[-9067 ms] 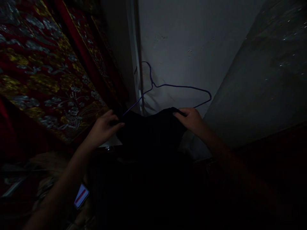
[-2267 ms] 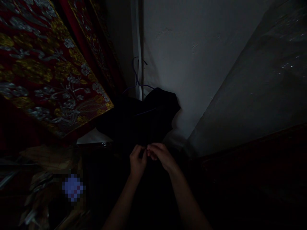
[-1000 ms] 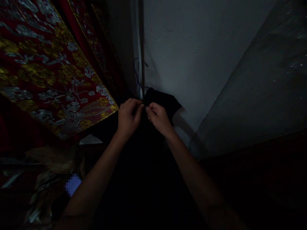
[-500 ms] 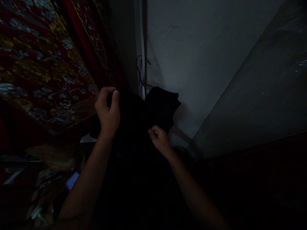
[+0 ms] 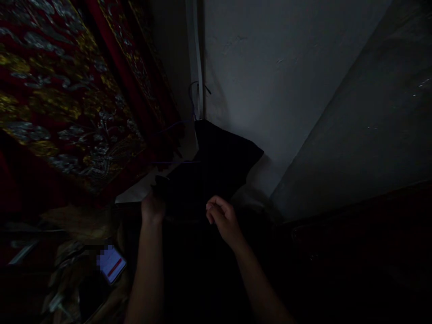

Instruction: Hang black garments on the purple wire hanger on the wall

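A black garment (image 5: 226, 157) hangs by one side from a thin dark wire hanger (image 5: 173, 124). Its right shoulder part still covers the hanger's right arm, while the left arm and the bottom bar are bare. My left hand (image 5: 153, 209) is closed on the black cloth, low and left of the hanger, partly lost in shadow. Lower right of it, my right hand (image 5: 221, 215) has its fingers curled in a pinch on the same garment. The garment's lower part merges with the darkness, so its kind and full outline cannot be made out.
The hanger's hook is at a pale pipe or cable (image 5: 200, 58) along the grey wall (image 5: 270, 85). Red cloth with gold and silver decoration (image 5: 67, 103) hangs at the left. A lit phone (image 5: 113, 265) lies among dim clutter at lower left.
My left hand has moved down with the cloth, and the garment's left side has come off the hanger, baring its left arm and bar. My right hand has moved slightly down.
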The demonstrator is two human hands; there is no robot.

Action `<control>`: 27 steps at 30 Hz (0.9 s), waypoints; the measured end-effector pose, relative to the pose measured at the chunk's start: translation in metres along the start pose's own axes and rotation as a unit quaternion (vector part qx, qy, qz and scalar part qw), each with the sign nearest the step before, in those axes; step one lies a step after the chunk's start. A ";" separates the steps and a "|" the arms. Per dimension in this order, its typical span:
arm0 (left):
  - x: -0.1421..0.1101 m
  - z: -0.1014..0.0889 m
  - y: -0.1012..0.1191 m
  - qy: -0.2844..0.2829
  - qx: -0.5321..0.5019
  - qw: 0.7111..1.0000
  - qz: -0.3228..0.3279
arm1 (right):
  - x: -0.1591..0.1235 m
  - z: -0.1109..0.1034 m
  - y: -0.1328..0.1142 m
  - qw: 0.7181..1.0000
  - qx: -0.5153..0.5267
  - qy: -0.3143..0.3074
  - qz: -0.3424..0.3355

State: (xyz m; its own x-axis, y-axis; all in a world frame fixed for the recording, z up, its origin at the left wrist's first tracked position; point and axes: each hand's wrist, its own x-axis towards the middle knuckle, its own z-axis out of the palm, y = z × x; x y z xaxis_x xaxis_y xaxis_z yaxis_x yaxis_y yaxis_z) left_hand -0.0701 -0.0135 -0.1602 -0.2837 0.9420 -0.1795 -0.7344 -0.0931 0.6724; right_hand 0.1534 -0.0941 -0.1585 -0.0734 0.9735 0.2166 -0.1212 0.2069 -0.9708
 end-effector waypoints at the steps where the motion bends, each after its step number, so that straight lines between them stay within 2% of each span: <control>1: -0.006 -0.001 -0.011 0.007 -0.004 1.000 -0.017 | 0.000 -0.004 0.003 1.000 -0.010 0.011 0.002; 3: -0.022 0.006 -0.029 0.013 -0.002 0.999 -0.036 | 0.000 -0.013 0.007 0.998 -0.050 0.037 -0.002; 5: -0.041 0.020 -0.037 -0.006 -0.008 0.999 -0.037 | 0.000 -0.022 0.009 0.993 -0.101 0.058 -0.020; 7: -0.062 0.038 -0.039 -0.065 0.004 0.998 -0.002 | -0.002 -0.024 0.008 0.987 -0.135 0.057 -0.063; 9: -0.082 0.054 -0.039 -0.150 0.075 0.985 0.051 | -0.004 -0.020 0.003 0.984 -0.135 0.034 -0.109; 11: -0.096 0.067 -0.039 -0.220 0.191 0.952 0.095 | -0.003 -0.014 -0.003 0.985 -0.123 0.010 -0.118; 13: -0.102 0.074 -0.038 -0.252 0.293 0.912 0.136 | 0.001 -0.010 -0.011 0.989 -0.109 0.005 -0.098; 15: -0.099 0.074 -0.037 -0.273 0.355 0.874 0.188 | 0.009 -0.015 -0.022 0.991 -0.108 -0.015 -0.079; 17: -0.091 0.068 -0.035 -0.304 0.395 0.844 0.199 | 0.020 -0.027 -0.037 0.988 -0.124 -0.064 -0.072; 19: -0.081 0.060 -0.034 -0.354 0.440 0.814 0.135 | 0.035 -0.043 -0.056 0.979 -0.156 -0.104 -0.084; 20: -0.076 0.055 -0.034 -0.384 0.467 0.792 0.085 | 0.044 -0.050 -0.065 0.974 -0.172 -0.100 -0.107; 23: -0.065 0.041 -0.034 -0.450 0.555 0.699 -0.026 | 0.079 -0.066 -0.083 0.959 -0.192 -0.020 -0.208; 25: -0.057 0.034 -0.029 -0.451 0.605 0.654 -0.040 | 0.106 -0.069 -0.083 0.950 -0.199 0.029 -0.239; 27: -0.048 0.028 -0.018 -0.434 0.641 0.632 -0.013 | 0.130 -0.071 -0.073 0.951 -0.218 0.045 -0.215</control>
State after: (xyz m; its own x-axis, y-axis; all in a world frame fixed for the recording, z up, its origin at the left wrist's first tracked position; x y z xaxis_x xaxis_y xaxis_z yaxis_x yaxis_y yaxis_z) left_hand -0.0264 -0.0486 -0.1435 0.5728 0.8115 -0.1155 0.5308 -0.2599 0.8067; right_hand 0.2227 0.0240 -0.0666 -0.0217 0.7898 0.6130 0.3019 0.5897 -0.7491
